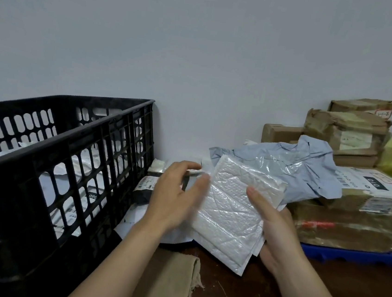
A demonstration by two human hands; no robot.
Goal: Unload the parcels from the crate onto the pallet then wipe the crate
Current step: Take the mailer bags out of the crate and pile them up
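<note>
The black crate [63,158], with parcels [76,198] inside, fills the left. The left hand [175,194] is blurred against the left edge of the bubble mailer [229,212], its grip unclear. The right hand [276,229] pinches the mailer's right edge, just left of the near edge of the blue pallet [348,255], which is loaded with boxes [352,213].

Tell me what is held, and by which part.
The right hand grips the white bubble mailer by its right edge, thumb on top. The left hand, blurred, is at its left edge; its grip cannot be told.
</note>
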